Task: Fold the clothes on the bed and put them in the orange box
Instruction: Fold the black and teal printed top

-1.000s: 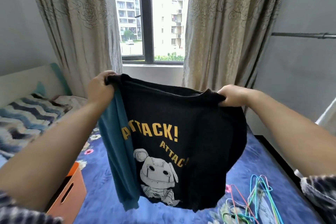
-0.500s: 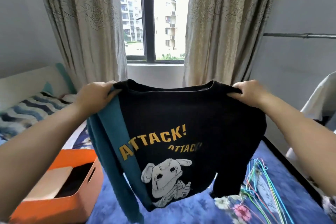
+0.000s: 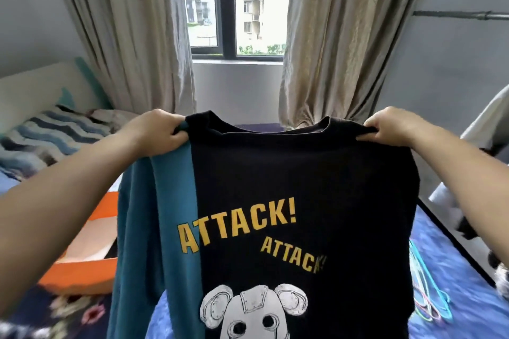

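A black sweatshirt (image 3: 303, 187) with a teal left side, yellow "ATTACK!" lettering and a grey robot print hangs spread out in front of me. My left hand (image 3: 157, 132) grips its left shoulder at the teal seam. My right hand (image 3: 391, 125) grips its right shoulder. The shirt hangs above the blue floral bed (image 3: 451, 264) and hides most of it. The orange box (image 3: 82, 272) stands on the bed at lower left, partly hidden behind my left forearm and the teal sleeve.
Several coloured wire hangers (image 3: 424, 292) lie on the bed at right. A striped pillow (image 3: 41, 140) rests at the far left by the headboard. Beige curtains (image 3: 344, 49) frame the window ahead. A white garment (image 3: 487, 124) hangs from a rail at the right.
The sweatshirt has been lifted closer to my face and pulled wider and flatter between my hands. The view has tilted, so the box sits further left behind the sleeve.
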Demonstrator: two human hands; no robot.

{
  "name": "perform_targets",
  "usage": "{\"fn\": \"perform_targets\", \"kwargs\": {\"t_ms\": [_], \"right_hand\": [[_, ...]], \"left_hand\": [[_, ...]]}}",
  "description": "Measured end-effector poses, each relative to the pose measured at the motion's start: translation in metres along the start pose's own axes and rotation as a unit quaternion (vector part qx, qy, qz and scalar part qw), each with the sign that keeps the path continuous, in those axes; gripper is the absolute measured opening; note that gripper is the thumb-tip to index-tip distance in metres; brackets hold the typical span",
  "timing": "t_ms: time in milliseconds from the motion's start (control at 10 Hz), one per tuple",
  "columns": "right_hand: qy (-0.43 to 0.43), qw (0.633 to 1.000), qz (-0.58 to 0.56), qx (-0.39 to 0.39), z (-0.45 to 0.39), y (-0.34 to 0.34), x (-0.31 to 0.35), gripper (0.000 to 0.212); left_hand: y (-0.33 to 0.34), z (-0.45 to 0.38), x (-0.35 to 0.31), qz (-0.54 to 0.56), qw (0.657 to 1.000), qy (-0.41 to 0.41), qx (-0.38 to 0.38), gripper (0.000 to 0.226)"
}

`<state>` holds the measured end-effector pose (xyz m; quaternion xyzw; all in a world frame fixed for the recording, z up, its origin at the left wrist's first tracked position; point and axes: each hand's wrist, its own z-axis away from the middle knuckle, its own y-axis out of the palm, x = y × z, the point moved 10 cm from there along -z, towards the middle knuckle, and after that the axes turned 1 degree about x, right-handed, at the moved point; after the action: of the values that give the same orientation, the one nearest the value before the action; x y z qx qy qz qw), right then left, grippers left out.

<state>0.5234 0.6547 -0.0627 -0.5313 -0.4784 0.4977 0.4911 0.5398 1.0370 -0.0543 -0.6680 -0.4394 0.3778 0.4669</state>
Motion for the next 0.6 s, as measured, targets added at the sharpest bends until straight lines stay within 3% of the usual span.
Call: {"fn": "perform_targets", "kwargs": {"t_ms": [100, 200, 300, 400, 600], "right_hand": [[0.004, 0.996, 0.094, -0.01, -0.037, 0.022, 0.004, 0.03], [0.03, 0.994, 0.106, 0.0, -0.091, 0.06, -0.004, 0.021], [0.07, 0.995, -0.035, 0.065, -0.144, 0.11, -0.011, 0.017], [0.123, 0.964, -0.204, 0.12, -0.188, 0.172, -0.011, 0.011], [0.213, 0.888, -0.382, 0.14, -0.256, 0.286, 0.002, 0.028]], "left_hand": [[0.033, -0.03, 0.014, -0.029, 0.999, -0.032, 0.015, 0.025], [0.08, -0.07, 0.027, -0.087, 0.993, -0.063, 0.049, 0.028], [0.14, -0.108, 0.048, -0.096, 0.986, -0.094, 0.103, 0.029], [0.2, -0.136, 0.069, -0.095, 0.979, -0.128, 0.131, 0.027], [0.289, -0.167, 0.099, -0.065, 0.968, -0.189, 0.151, 0.016]]}}
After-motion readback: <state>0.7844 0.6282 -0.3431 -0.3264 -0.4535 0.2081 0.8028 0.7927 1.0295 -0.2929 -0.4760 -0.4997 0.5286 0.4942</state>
